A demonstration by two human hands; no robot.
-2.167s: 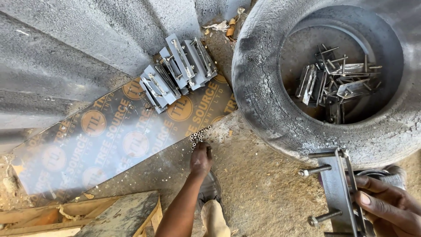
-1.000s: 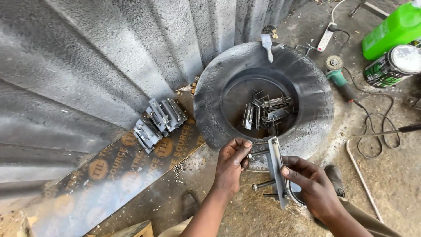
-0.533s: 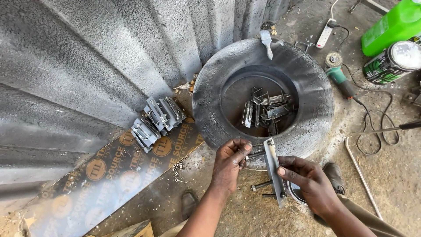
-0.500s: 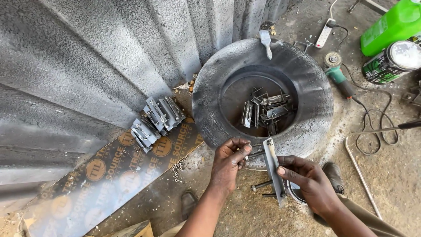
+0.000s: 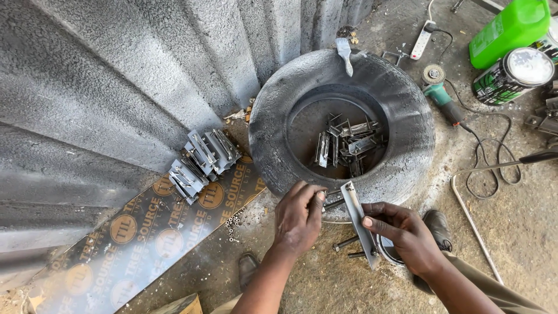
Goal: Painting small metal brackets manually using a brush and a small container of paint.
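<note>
My right hand grips a long grey metal bracket with bolts sticking out of its left side. My left hand pinches at the topmost bolt near the bracket's upper end; a small part may be in its fingertips, but I cannot tell. Both hands are just in front of an old grey tyre lying flat. Inside the tyre lies a heap of similar metal brackets.
Finished brackets are stacked on a printed board, with small nuts scattered on it. Corrugated metal sheet stands at the left. A brush, angle grinder, power strip, paint can and green jug lie around.
The view swung from the board to the tyre. My left hand left the nuts on the board and came to the bracket's top bolt. The right hand keeps holding the bracket.
</note>
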